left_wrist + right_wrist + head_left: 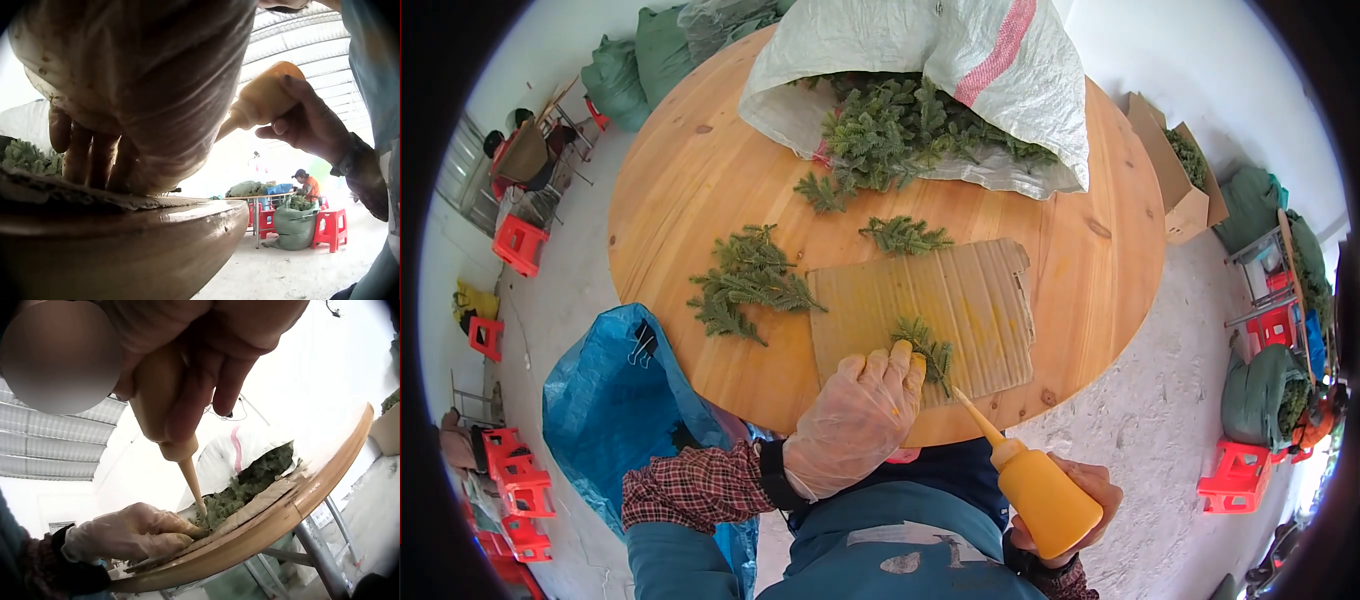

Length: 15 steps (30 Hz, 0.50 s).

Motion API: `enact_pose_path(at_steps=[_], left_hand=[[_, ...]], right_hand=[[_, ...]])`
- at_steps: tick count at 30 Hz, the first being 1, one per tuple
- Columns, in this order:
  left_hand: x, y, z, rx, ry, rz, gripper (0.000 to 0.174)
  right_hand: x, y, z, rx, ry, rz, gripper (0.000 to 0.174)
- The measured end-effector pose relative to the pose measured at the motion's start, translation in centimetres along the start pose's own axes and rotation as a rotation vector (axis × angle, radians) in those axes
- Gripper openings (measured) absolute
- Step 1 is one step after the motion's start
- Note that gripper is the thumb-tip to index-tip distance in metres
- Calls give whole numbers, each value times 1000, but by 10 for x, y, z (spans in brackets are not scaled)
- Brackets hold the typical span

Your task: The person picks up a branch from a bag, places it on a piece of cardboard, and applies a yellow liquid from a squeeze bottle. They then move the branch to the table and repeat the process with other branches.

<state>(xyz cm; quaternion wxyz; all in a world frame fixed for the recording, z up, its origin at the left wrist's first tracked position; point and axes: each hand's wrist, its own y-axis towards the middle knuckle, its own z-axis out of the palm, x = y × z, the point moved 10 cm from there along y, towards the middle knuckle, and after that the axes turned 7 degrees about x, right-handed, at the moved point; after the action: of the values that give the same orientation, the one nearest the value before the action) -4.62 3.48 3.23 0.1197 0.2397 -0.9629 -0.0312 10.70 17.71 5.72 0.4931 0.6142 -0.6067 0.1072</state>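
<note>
A small fir sprig (pixel 938 352) lies on a piece of corrugated cardboard (pixel 990 300) near the table's front edge. My left hand (pixel 860 420), in a clear plastic glove with yellow stains, holds the sprig down between fingers and thumb. A yellow squeeze bottle (pixel 1045 500) with a long narrow nozzle is gripped in my bare right hand (pixel 1097 492). Its tip is right at the sprig's lower end, just beside my left fingertips. In the right wrist view the bottle (pixel 156 400) tilts down toward the sprig. Yellow smears mark the cardboard.
Loose fir sprigs (pixel 745 280) lie left of the cardboard, and another sprig (pixel 907 235) behind it. A white woven sack (pixel 1030 130) spills fir branches at the back of the round wooden table (pixel 1090 320). A blue bag (pixel 615 390) hangs open at the left edge.
</note>
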Motion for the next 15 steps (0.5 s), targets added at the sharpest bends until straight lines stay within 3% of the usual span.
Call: enact_pose_path(at_steps=[9, 11, 15], left_hand=[[6, 0, -2, 5, -43, -11, 32], [20, -1, -10, 10, -171, -55, 37], [44, 10, -34, -29, -287, -114, 44]], right_hand=[[2, -9, -13, -87, -25, -7, 83], [2, -12, -16, -113, -32, -14, 83], [-19, -23, -33, -303, 56, 173, 90]])
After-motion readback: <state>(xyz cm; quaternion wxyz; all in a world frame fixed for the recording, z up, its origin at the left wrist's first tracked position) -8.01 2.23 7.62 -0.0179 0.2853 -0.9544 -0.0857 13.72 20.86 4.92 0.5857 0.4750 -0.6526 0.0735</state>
